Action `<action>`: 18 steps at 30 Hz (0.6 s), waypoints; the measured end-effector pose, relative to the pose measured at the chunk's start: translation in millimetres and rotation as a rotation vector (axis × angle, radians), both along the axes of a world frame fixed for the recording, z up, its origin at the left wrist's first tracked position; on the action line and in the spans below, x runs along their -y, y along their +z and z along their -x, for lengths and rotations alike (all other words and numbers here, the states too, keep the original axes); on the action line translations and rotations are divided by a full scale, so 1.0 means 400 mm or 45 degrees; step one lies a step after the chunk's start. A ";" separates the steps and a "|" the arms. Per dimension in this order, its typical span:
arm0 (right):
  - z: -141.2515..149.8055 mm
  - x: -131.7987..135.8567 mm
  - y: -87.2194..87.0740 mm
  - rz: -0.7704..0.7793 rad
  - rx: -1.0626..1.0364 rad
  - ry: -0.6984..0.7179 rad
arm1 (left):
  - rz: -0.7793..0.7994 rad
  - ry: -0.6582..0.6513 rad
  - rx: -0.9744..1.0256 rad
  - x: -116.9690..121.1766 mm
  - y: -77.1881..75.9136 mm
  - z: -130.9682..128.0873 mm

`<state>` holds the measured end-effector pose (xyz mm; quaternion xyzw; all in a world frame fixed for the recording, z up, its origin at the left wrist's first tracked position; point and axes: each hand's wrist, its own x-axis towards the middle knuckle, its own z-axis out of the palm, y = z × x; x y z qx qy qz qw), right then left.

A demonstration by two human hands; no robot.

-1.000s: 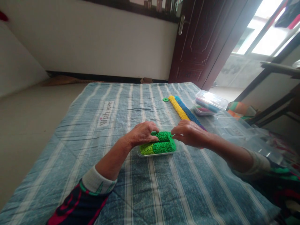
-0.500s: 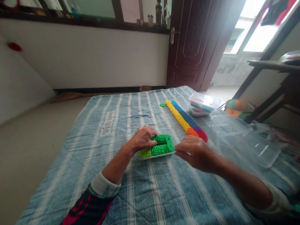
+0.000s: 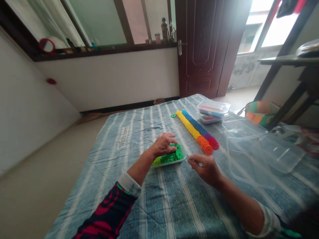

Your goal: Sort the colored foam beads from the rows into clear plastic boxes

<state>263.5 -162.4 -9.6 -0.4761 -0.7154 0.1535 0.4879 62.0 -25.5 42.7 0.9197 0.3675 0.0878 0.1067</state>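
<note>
A small clear tray (image 3: 183,158) lies on the blue striped cloth (image 3: 174,199) and holds rows of green and light-green discs (image 3: 171,156). My left hand (image 3: 163,144) rests on top of those discs, fingers curled over them. A little to the right of the tray my right hand (image 3: 205,167) hovers over the cloth, palm turned up and fingers bent; I see nothing in it. Beyond both hands lie two long rows of discs (image 3: 195,129), one yellow ending in orange, one blue ending in purple and red. A single green disc (image 3: 173,116) lies at their far end.
Stacked clear lidded boxes (image 3: 213,111) with coloured pieces stand at the far right of the cloth. Large empty clear containers (image 3: 259,151) sit at the right. A dark wooden door (image 3: 204,46) and a white wall are behind; a dark table frame (image 3: 289,89) stands at the right.
My right hand has pulled back from the tray toward me and turned palm up. My left hand stays on the green discs. The view has tilted up, showing more of the wall and window.
</note>
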 end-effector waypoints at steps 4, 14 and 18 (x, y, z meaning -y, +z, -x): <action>-0.011 0.000 -0.016 0.063 -0.037 -0.004 | 0.044 0.038 0.033 -0.002 -0.019 -0.015; -0.022 -0.006 -0.025 0.090 -0.100 -0.020 | -0.050 0.255 0.251 0.024 0.023 0.064; -0.023 -0.005 -0.027 0.106 -0.088 -0.013 | -0.125 0.346 0.272 0.054 0.035 0.120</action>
